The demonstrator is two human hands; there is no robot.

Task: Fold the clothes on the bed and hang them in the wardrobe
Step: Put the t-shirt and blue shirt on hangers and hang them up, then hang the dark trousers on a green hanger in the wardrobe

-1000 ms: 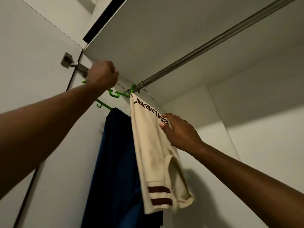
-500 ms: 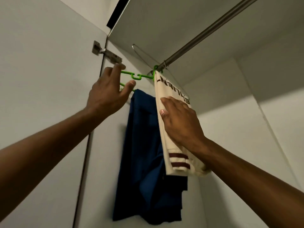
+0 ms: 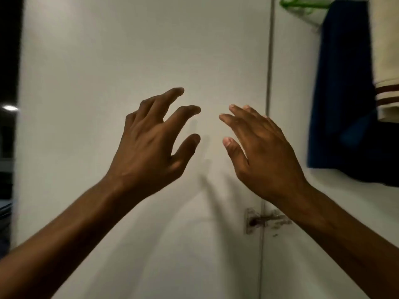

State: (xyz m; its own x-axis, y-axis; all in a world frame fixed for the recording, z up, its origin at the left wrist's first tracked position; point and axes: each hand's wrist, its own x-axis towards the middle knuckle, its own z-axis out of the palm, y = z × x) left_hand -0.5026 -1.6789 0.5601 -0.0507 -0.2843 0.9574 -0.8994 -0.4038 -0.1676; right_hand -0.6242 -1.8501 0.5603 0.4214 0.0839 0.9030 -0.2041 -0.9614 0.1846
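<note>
Fingers on my left hand (image 3: 149,145) and right hand (image 3: 265,152) spread loose, holding nothing. Hung blue garment (image 3: 343,87) and cream shirt (image 3: 386,50) lie up-right of them, long axes vertical, nearer my right hand.

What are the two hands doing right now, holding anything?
Left hand: open, fingers loosely spread, holding nothing.
Right hand: open, fingers nearly straight, holding nothing.
</note>
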